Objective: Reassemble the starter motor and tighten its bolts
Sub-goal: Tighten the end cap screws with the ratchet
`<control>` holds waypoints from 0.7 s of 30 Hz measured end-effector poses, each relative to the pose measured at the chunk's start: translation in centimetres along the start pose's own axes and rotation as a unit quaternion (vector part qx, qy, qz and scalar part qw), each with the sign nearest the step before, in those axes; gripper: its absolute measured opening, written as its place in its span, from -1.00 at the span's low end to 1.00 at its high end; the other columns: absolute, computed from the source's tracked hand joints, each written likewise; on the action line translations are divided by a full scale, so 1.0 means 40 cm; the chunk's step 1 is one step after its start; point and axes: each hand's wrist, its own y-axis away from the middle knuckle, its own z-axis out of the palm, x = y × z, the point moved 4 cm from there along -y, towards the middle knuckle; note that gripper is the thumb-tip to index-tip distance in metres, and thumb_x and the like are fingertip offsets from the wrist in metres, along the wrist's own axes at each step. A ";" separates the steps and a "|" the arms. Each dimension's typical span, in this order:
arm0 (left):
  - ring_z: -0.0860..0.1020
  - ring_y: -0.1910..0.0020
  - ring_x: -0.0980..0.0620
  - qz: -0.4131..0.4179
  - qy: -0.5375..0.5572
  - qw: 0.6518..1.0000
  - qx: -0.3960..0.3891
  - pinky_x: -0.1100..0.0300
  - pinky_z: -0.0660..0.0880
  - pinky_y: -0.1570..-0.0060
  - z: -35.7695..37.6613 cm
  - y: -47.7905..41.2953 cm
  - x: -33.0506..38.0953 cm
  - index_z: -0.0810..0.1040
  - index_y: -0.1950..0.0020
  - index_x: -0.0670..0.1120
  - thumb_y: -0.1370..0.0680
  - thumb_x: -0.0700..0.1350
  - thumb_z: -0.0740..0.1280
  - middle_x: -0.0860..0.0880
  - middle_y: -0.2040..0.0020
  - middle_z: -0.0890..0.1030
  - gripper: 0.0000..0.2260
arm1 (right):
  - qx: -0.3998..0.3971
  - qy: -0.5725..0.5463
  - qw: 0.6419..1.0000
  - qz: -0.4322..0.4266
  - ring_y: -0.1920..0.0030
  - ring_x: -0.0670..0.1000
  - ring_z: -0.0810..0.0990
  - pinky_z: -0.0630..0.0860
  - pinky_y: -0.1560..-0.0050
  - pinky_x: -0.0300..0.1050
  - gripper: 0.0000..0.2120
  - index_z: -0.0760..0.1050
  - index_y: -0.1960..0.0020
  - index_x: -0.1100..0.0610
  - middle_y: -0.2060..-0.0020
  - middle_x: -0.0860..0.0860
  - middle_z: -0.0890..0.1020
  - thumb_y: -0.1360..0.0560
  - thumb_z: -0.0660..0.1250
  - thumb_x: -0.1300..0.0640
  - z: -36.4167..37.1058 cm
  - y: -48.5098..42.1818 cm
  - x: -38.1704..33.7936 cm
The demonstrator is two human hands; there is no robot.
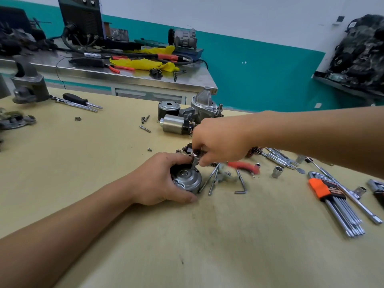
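Just below the frame's centre, the left hand (pixel 160 179) curls around a round motor cap (pixel 187 180) resting on the table (pixel 93 167). The right hand (pixel 220 140) pinches a small metal piece (pixel 195 157) standing at the cap's far rim, probably a bolt or socket. This looks like fastening the cap. Next it needs steady turning while the cap is held still. The solenoid (pixel 173 123) and nose housing (pixel 204 104) wait higher up, unjoined.

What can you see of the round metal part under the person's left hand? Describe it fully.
The round metal part is a silver-grey cap of dull metal with a small raised centre. It rests face up on the tan table, gripped around its left side by the left hand. The right hand pinches a small metal piece standing at its far rim.
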 end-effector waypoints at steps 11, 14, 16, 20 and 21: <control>0.63 0.03 0.16 0.000 -0.001 1.000 -0.021 0.31 0.51 0.02 -0.004 -0.001 -0.005 0.61 -0.15 -0.02 -0.28 -0.11 0.67 0.10 0.01 0.68 -0.51 | -0.016 0.121 0.987 -0.102 -0.02 0.07 0.56 0.53 0.00 0.04 -0.75 0.54 -0.27 0.02 0.03 0.00 0.63 -0.60 0.29 0.07 -0.005 0.012 -0.016; 0.59 0.12 0.19 0.014 -0.009 1.000 -0.022 0.25 0.51 0.08 0.001 0.000 0.000 0.60 -0.07 0.01 -0.28 -0.09 0.67 0.13 0.10 0.65 -0.57 | 0.002 0.091 0.994 -0.067 0.13 0.05 0.55 0.51 0.13 -0.03 -0.81 0.57 -0.04 0.08 0.23 -0.04 0.57 -0.59 0.32 -0.04 -0.003 0.013 -0.010; 0.59 0.12 0.18 0.025 -0.014 1.000 -0.012 0.25 0.51 0.09 0.005 0.000 0.003 0.59 -0.07 0.03 -0.27 -0.07 0.67 0.14 0.09 0.64 -0.56 | -0.014 -0.006 1.000 0.010 0.34 0.00 0.55 0.45 0.35 -0.16 -0.66 0.54 0.19 0.15 0.40 -0.03 0.59 -0.56 0.35 -0.11 0.010 0.005 0.002; 0.62 0.09 0.17 0.034 -0.006 0.999 -0.008 0.31 0.50 0.09 0.007 0.000 0.003 0.60 -0.10 0.03 -0.27 -0.09 0.67 0.15 0.06 0.66 -0.54 | -0.028 -0.117 0.988 0.093 0.44 0.04 0.60 0.48 0.41 -0.21 -0.57 0.47 0.32 0.19 0.49 0.05 0.61 -0.55 0.38 -0.11 0.034 -0.001 0.005; 0.61 0.10 0.17 0.034 -0.008 0.999 -0.010 0.29 0.50 0.10 0.006 -0.001 0.002 0.60 -0.08 0.02 -0.27 -0.09 0.67 0.14 0.08 0.65 -0.56 | -0.010 -0.051 0.997 0.061 0.43 0.04 0.55 0.45 0.40 -0.18 -0.60 0.47 0.31 0.18 0.48 0.03 0.55 -0.54 0.38 -0.09 0.024 0.000 -0.002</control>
